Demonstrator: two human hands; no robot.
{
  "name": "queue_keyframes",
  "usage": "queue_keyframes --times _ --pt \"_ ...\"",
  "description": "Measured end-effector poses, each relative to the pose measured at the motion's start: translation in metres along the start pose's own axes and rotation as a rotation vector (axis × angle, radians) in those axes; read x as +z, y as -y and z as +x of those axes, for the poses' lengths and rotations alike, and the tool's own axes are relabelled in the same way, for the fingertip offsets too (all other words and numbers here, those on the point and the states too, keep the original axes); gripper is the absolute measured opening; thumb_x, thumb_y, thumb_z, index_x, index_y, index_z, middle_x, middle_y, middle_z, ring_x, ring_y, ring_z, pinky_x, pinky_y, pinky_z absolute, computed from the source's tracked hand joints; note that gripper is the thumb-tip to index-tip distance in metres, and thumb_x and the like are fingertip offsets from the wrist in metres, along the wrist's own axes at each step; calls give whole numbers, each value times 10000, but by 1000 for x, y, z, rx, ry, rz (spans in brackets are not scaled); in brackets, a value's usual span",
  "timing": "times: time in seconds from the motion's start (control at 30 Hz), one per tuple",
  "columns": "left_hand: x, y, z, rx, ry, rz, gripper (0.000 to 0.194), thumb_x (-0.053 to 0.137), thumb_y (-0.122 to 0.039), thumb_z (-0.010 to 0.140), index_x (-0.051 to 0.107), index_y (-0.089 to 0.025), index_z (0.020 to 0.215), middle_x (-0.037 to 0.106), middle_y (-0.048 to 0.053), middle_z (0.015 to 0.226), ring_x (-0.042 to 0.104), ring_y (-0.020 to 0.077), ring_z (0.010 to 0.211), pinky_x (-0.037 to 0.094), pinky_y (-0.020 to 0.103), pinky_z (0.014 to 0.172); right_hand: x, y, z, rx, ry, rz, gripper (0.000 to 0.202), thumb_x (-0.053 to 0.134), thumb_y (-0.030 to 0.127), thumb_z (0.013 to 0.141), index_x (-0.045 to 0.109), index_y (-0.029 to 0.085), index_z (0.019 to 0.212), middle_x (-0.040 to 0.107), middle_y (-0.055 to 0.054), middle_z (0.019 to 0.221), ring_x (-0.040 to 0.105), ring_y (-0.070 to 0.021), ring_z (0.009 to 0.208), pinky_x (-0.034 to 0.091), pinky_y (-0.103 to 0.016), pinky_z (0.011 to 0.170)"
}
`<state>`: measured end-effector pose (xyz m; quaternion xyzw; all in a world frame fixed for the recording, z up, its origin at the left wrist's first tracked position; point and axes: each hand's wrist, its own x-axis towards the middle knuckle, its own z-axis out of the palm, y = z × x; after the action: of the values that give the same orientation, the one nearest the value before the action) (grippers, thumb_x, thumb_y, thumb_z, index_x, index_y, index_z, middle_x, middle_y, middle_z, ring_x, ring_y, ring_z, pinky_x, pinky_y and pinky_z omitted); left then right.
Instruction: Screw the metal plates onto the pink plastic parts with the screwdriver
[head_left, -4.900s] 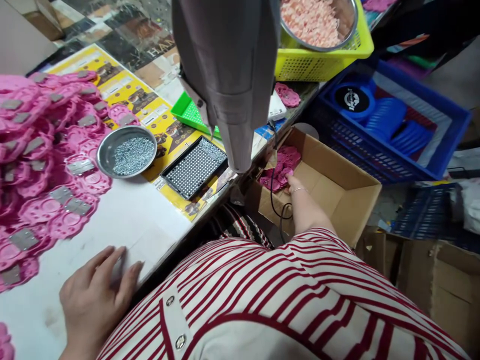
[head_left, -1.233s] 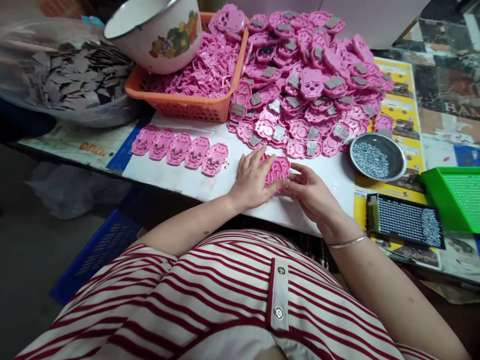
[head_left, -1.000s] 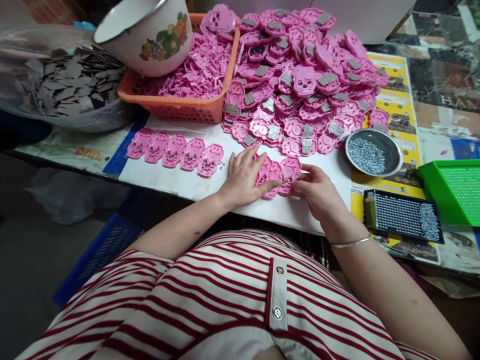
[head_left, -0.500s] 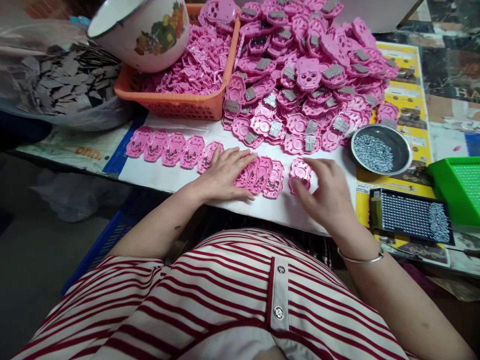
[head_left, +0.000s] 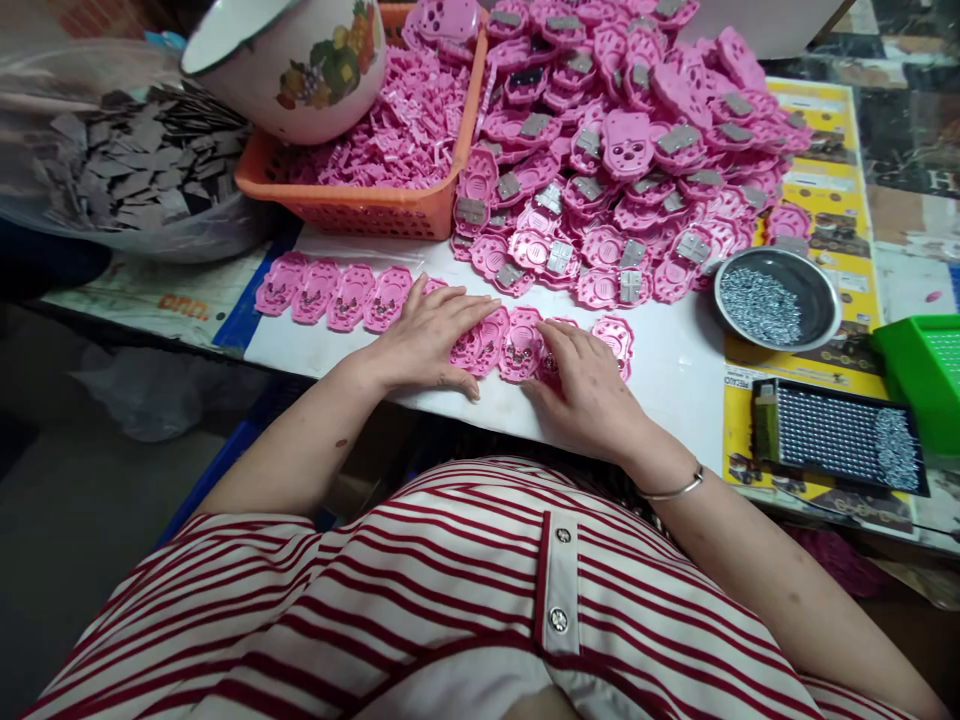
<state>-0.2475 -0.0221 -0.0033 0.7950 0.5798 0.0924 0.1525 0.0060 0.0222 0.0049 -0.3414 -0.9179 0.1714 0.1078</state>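
Several pink plastic pieces (head_left: pixel 389 298) lie in a row on a white sheet (head_left: pixel 679 400). My left hand (head_left: pixel 431 340) rests over the middle of the row, fingers spread, partly covering pieces beneath it. Further right, my right hand (head_left: pixel 581 385) has its fingertips on a piece that it mostly hides, thumb apart from the fingers, beside an uncovered pink piece (head_left: pixel 520 345). Past its fingers lies the rightmost piece (head_left: pixel 616 342). Small metallic parts show on the lower half of several pieces.
Behind the row stand a pink heap (head_left: pixel 628 145), an orange basket (head_left: pixel 360 210) with an enamel bowl (head_left: pixel 330 75), and a bag of grey plates (head_left: pixel 142 160). At right are a screw dish (head_left: pixel 776 300), a black tray (head_left: pixel 840 435) and a green tray (head_left: pixel 919 385).
My right hand has moved left from the far right piece onto a piece nearer the middle. My left hand has shifted slightly left, and pieces beside it are now spaced differently.
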Motion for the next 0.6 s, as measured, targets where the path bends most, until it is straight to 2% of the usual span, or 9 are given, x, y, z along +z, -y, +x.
queue_keyframes --times 0.23,0.33,0.47,0.6 --pt "5 -19 12 22 -50 -43 1143 796 -703 603 335 -221 1531 428 157 1535 335 401 1413 4 692 1186 -14 -23 -18 42 26 -79 615 528 381 892 416 99 1427 535 -212 1409 477 -355 1330 393 -567 1099" --pt "6 -24 15 53 -64 -52 1117 776 -714 621 343 -224 1527 441 154 1520 347 393 1403 -26 695 1186 -19 -28 -25 45 14 -85 646 542 450 891 417 107 1424 530 -224 1405 481 -368 1322 419 -582 1065" --pt "8 -19 12 50 -84 -38 1079 703 -757 672 321 -235 1536 442 148 1514 360 370 1396 -41 681 1192 -13 -16 -17 -6 2 -66 800 579 583 852 374 104 1460 479 -228 1459 430 -382 1367 385 -584 1108" --pt "7 -12 6 16 -85 -2 1112 667 -798 666 295 -229 1546 425 150 1527 338 366 1413 -47 664 1196 0 4 4 -44 43 -78 865 580 563 864 283 83 1520 389 -213 1547 306 -359 1471 282 -559 1199"
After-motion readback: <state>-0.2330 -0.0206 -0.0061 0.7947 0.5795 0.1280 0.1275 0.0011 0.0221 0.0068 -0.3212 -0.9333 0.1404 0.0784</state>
